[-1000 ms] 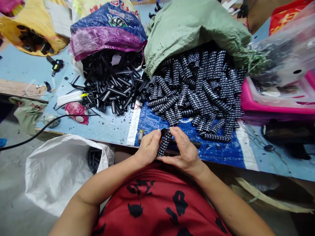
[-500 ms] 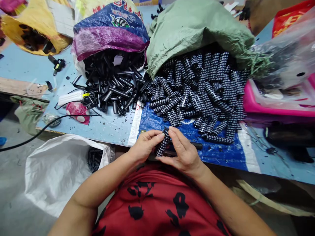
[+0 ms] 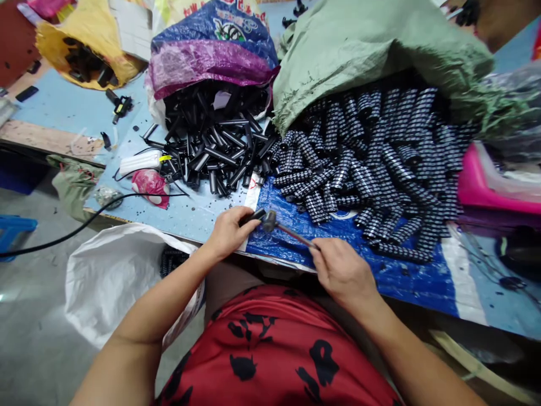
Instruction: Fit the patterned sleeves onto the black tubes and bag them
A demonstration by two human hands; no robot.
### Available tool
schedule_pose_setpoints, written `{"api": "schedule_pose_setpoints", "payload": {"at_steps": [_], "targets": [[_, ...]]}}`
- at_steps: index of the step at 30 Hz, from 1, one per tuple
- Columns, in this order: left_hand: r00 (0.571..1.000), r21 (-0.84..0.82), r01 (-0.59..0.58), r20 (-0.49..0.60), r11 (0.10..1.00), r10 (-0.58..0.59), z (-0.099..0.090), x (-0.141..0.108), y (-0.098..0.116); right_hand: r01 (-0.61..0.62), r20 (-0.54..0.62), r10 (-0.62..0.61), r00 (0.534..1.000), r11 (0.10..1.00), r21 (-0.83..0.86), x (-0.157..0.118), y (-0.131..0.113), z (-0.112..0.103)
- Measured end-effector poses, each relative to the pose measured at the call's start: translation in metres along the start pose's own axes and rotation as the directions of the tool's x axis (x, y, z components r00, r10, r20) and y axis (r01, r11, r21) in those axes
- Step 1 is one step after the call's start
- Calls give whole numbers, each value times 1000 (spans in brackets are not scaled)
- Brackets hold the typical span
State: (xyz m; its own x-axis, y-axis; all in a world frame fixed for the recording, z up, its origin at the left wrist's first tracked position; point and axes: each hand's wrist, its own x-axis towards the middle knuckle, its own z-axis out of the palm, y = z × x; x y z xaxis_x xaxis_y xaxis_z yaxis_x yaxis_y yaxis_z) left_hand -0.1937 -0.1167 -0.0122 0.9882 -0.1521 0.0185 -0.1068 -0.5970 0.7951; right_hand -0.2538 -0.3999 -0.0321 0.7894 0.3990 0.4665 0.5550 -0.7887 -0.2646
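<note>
My left hand point(image 3: 231, 230) is closed around a dark cylindrical piece point(image 3: 253, 216) at the table's front edge, with one end sticking out to the right. In my right hand point(image 3: 344, 265) is the handle of a small hammer point(image 3: 291, 232). Its blurred grey head lies close to the end of the dark piece; whether they touch cannot be told. Behind both hands a heap of black-and-white patterned cylinders point(image 3: 366, 175) spills from a green sack point(image 3: 359, 51) over a blue sheet point(image 3: 283, 206).
Plain black tubes point(image 3: 215, 152) lie by a blue and purple bag point(image 3: 211, 62). A white sack point(image 3: 105, 282) stands open below the table at left. A black cable point(image 3: 84, 225) crosses the left side. A pink bin point(image 3: 486, 189) is at right.
The patterned cylinder between my hands is no longer there. My hands have moved apart, the left one now holding a dark piece and the right one a hammer. The view has shifted right.
</note>
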Motion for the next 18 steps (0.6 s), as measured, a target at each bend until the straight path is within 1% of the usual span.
{"api": "schedule_pose_setpoints", "payload": {"at_steps": [1,2,4,5,7,9,10,11,12,14,15,16,18], "targets": [[999,89,8,53,996,-13,-5,3,-3,-5,-55,7,998,1000,27,2,0,-2],[993,138,24,113,990,-40,-8,6,-4,-5,-109,11,994,998,59,6,-1,-3],[969,137,83,220,987,-112,-11,11,-5,9,-186,10,982,995,100,13,-3,-2],[953,104,122,264,987,-146,-11,13,-5,19,-183,-1,983,995,96,17,-4,-1],[925,25,191,331,981,-188,-10,17,-5,21,-84,-18,996,999,40,23,-6,3],[913,-28,218,359,975,-194,-8,21,-7,21,34,-20,999,1000,-21,27,-8,4],[910,-40,218,369,975,-189,-8,23,-8,28,49,-27,998,999,-20,28,-10,4],[908,-43,211,380,977,-179,-7,25,-9,40,31,-40,999,999,5,29,-12,3],[903,-35,204,393,978,-174,-7,28,-10,64,-14,-64,998,997,52,29,-14,1],[885,-5,198,430,980,-177,-7,34,-10,146,-112,-129,985,976,163,28,-19,-1],[876,9,197,447,980,-180,-7,37,-10,191,-139,-165,977,960,205,27,-22,-1],[868,19,197,462,980,-183,-7,39,-9,224,-130,-199,971,949,223,25,-24,0],[859,39,192,477,981,-188,-8,43,-7,249,-34,-248,968,948,198,21,-28,3]]}}
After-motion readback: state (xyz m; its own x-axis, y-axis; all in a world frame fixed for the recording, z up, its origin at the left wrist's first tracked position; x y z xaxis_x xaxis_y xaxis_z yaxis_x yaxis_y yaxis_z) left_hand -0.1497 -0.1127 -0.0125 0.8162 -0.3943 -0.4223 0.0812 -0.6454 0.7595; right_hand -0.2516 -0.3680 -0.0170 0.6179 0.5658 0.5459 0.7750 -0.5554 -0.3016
